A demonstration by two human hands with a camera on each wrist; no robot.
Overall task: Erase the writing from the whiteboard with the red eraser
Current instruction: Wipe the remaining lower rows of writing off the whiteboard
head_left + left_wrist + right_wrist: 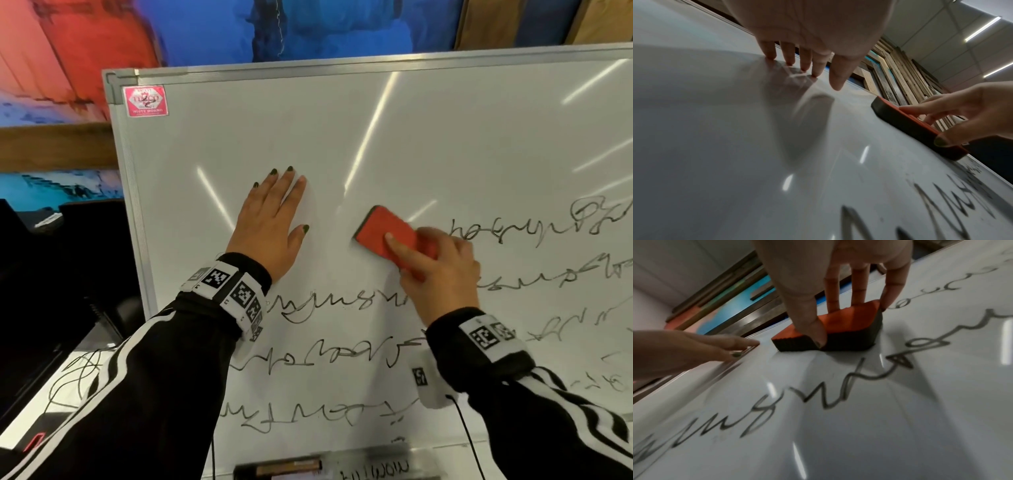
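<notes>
The whiteboard (342, 130) fills most of the head view, with several rows of black scribbled writing (342, 301) across its lower and right parts. My right hand (442, 270) grips the red eraser (383, 229), thumb on one long side and fingers on the other. Its dark felt lies flat on the board just left of the top written row (507, 231). In the right wrist view the eraser (846, 321) sits under my right hand (840, 293). My left hand (270, 226) rests flat on a bare part of the board, fingers straight and spread; its fingertips (807, 65) touch the surface.
A red label (145, 101) sits in the board's top left corner by the metal frame (116, 137). Markers (284, 467) lie in the tray below the board. Black equipment and loose cables (75, 377) are at the left. A painted wooden wall (205, 27) stands behind.
</notes>
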